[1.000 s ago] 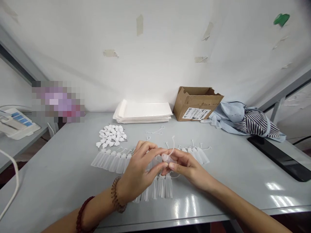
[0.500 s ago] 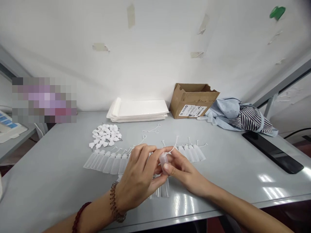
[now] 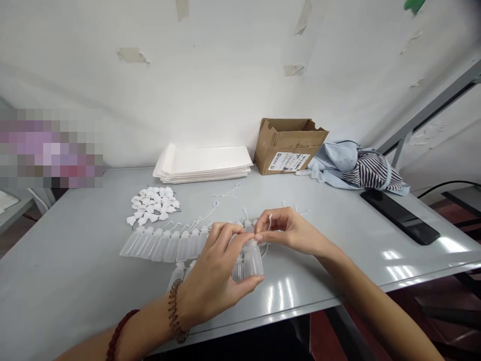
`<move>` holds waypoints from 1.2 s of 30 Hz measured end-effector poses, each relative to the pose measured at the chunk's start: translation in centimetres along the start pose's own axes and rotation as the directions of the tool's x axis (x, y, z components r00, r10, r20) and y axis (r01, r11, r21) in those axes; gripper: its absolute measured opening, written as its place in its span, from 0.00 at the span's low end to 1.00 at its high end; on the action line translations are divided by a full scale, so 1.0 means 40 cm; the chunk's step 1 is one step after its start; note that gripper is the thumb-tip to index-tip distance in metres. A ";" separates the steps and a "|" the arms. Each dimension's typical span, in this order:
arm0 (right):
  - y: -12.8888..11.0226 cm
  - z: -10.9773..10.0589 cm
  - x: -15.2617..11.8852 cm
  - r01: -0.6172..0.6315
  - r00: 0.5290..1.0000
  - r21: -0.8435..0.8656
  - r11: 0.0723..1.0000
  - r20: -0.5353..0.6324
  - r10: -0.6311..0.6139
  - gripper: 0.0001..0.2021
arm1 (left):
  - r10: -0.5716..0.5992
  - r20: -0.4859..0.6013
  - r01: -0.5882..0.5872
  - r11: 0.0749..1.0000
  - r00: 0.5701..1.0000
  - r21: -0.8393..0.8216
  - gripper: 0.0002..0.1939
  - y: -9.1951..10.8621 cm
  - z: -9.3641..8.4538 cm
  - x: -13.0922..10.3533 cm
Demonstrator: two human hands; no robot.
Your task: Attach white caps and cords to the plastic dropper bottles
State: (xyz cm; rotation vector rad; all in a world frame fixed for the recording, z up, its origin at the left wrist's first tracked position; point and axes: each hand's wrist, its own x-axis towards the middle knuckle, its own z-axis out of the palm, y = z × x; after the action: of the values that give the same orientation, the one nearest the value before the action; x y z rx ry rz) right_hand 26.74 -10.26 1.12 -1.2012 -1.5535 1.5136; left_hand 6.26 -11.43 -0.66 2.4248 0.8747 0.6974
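Observation:
A small translucent bottle (image 3: 255,260) is held in my left hand (image 3: 214,276), the index finger at its top and the thumb at its base. My right hand (image 3: 291,231) pinches a thin white looped strap (image 3: 269,220) at the bottle's neck. Beneath and behind the hands, a row of similar bottles (image 3: 171,248) lies on the grey table, their thin straps pointing toward the wall. Some more bottles (image 3: 176,273) lie nearer the front edge, partly hidden by my left hand. A pile of small white pieces (image 3: 152,203) sits left of centre.
Against the wall stand a stack of white sheets (image 3: 206,163) and an open cardboard box (image 3: 289,145). Blue and striped cloth (image 3: 349,163) lies right of the box, with a black phone (image 3: 400,215) in front. The grey table's (image 3: 75,281) front edge runs below my arms.
The bottle has turned from end-on to upright in my left hand. My right hand has moved from the bottle's side to its neck. The whole view has shifted slightly.

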 end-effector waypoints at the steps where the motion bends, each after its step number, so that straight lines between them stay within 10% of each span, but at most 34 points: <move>1: -0.003 -0.007 -0.004 0.006 1.000 -0.045 0.999 0.019 -0.005 0.10 | 0.000 0.013 0.000 1.000 1.000 -0.008 0.25 0.003 0.002 -0.002; 12: -0.008 -0.041 -0.020 0.018 0.955 -0.316 0.948 0.286 0.077 0.04 | 0.027 0.091 -0.038 0.992 0.995 0.123 0.24 0.012 0.043 -0.027; 36: -0.004 -0.015 -0.028 0.163 0.959 -0.597 0.786 0.284 0.017 0.13 | -0.025 0.139 -0.012 0.966 0.990 0.258 0.23 0.015 0.055 -0.024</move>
State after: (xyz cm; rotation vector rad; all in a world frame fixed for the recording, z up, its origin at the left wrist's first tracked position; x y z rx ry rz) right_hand 27.69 -11.04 1.50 -1.2771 -2.3839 1.1790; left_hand 7.19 -13.05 -2.26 2.6608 0.9669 0.4225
